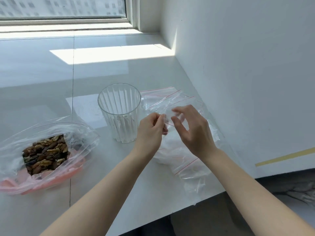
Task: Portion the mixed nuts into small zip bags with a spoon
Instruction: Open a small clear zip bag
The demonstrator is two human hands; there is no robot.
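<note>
Clear small zip bag (167, 116) pinched between both hands, left (150, 130), right (192, 132), no readable writing

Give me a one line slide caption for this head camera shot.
Both hands, left and right, pinch a small zip bag beside a clear cup; mixed nuts wait at left.

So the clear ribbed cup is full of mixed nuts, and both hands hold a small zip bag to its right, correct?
Not quite. In the head view the clear ribbed cup is empty; the mixed nuts are in the large bag at left. Both the left hand and right hand do hold a small zip bag.
</note>
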